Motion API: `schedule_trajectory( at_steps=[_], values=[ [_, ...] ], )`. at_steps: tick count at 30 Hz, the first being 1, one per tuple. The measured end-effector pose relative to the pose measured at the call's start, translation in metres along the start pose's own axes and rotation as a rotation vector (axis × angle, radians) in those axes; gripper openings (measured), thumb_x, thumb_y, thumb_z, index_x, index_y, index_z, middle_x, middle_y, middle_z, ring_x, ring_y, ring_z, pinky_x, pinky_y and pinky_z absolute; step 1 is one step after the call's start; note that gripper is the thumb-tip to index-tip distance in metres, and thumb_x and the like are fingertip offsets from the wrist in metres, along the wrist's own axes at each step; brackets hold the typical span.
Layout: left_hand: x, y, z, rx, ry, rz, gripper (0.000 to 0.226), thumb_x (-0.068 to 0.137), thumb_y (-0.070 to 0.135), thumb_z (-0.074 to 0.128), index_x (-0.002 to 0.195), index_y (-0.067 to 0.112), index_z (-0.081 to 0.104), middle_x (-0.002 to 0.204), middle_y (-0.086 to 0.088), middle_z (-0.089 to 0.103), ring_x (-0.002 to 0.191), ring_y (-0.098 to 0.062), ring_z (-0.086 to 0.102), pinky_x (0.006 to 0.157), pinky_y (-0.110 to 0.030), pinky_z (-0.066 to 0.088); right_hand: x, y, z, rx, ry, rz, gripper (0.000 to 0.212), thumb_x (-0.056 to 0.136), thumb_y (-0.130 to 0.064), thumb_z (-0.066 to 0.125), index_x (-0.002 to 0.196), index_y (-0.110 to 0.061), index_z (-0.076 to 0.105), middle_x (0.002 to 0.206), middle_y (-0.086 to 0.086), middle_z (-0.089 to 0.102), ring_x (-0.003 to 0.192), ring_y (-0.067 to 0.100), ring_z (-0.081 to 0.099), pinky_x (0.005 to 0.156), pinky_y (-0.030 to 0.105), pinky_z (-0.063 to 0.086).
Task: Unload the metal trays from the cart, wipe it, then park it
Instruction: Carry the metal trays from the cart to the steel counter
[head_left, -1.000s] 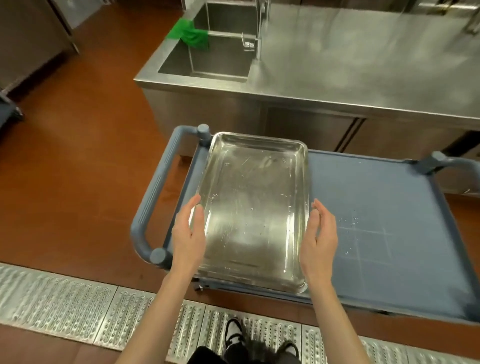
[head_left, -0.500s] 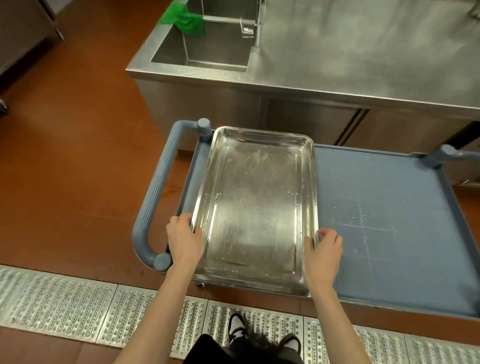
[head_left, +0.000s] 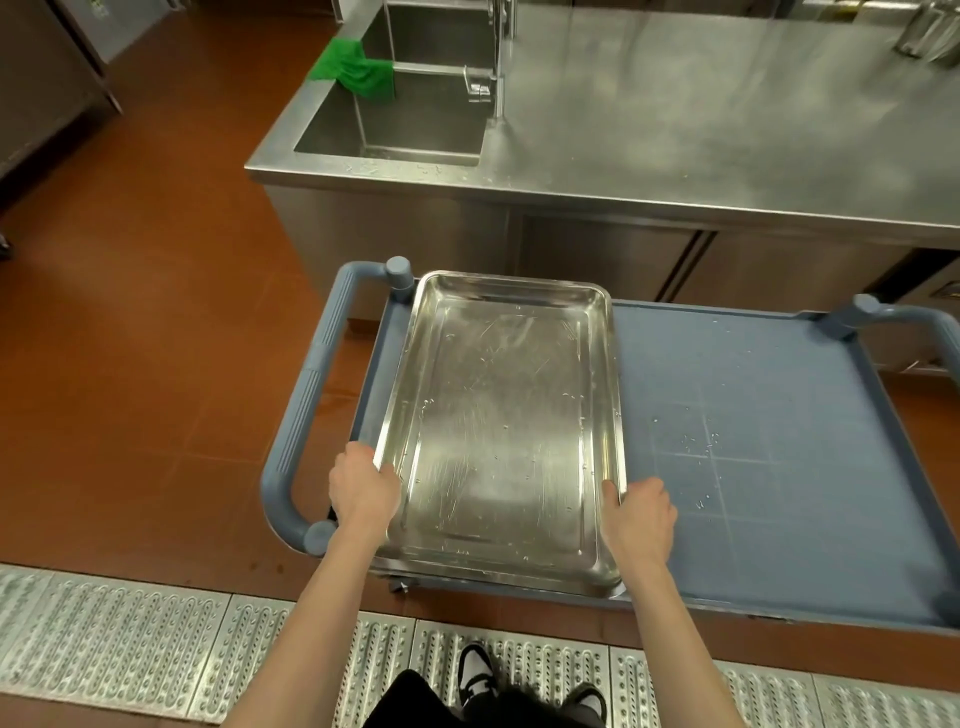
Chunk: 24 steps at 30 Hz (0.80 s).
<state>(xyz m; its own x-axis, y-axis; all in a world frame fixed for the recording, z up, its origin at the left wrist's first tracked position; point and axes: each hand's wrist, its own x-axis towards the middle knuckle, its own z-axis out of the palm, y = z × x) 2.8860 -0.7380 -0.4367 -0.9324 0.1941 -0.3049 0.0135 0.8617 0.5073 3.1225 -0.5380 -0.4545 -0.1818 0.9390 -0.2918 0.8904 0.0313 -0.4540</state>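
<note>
Hands, earlier open beside tray (head_left: 498, 431), now curled round its rims.

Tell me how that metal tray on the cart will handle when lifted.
The metal tray is probably rigid, being formed sheet metal. Droplets on it suggest a slippery rim. With the left hand and right hand gripping near one end, the far end may dip.

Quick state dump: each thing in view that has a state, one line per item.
metal tray: on the cart top, left end, empty, wet with droplets
left hand: grips the tray's left rim
right hand: grips the tray's right rim
cart: right part of top bare, water drops on it
green cloth: draped over the sink edge
</note>
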Motion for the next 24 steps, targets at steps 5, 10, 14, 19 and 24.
schedule_trajectory(
  at_steps=[5,10,14,19,24],
  values=[
    [-0.011,-0.001,0.000,-0.074,0.035,0.028,0.010,0.105,0.015,0.060,0.111,0.009,0.054,0.102,-0.010,0.063,0.088,-0.027,0.057,0.070,-0.038,0.042,-0.010,-0.004,-0.002,0.098,0.092,-0.022,0.030,0.105,-0.033,0.057,0.098,-0.007,0.045,0.095,0.014,0.060,0.082,0.036,0.056,0.067,0.040,0.038],
    [-0.025,-0.001,0.002,-0.142,0.085,0.017,0.008,0.105,0.021,0.060,0.104,0.017,0.053,0.094,-0.004,0.063,0.084,-0.026,0.060,0.070,-0.038,0.043,-0.016,-0.001,-0.007,0.047,0.125,-0.002,0.032,0.106,-0.040,0.052,0.100,-0.009,0.045,0.097,0.009,0.053,0.082,0.033,0.053,0.066,0.039,0.038],
    [-0.033,0.002,-0.002,-0.228,0.105,0.014,0.008,0.103,0.020,0.063,0.103,0.016,0.056,0.090,-0.003,0.064,0.085,-0.028,0.063,0.067,-0.037,0.043,-0.020,0.004,-0.008,0.113,0.080,0.039,0.037,0.107,-0.047,0.045,0.099,-0.011,0.046,0.089,0.006,0.059,0.078,0.031,0.059,0.065,0.039,0.042],
    [-0.046,0.029,-0.020,-0.289,0.124,-0.001,0.019,0.099,0.034,0.066,0.103,0.019,0.055,0.088,-0.002,0.063,0.073,-0.012,0.053,0.057,-0.027,0.031,-0.026,0.003,-0.021,0.285,0.098,0.014,0.045,0.108,-0.050,0.040,0.095,-0.008,0.051,0.074,0.007,0.060,0.066,0.025,0.056,0.057,0.037,0.041],
    [-0.052,0.058,-0.028,-0.335,0.117,0.070,0.016,0.100,0.033,0.060,0.103,0.017,0.056,0.083,0.001,0.060,0.070,-0.007,0.049,0.058,-0.026,0.030,-0.029,0.007,-0.045,0.406,0.176,-0.014,0.052,0.107,-0.047,0.045,0.085,0.000,0.053,0.068,0.008,0.051,0.062,0.021,0.043,0.056,0.037,0.037]
  ],
)
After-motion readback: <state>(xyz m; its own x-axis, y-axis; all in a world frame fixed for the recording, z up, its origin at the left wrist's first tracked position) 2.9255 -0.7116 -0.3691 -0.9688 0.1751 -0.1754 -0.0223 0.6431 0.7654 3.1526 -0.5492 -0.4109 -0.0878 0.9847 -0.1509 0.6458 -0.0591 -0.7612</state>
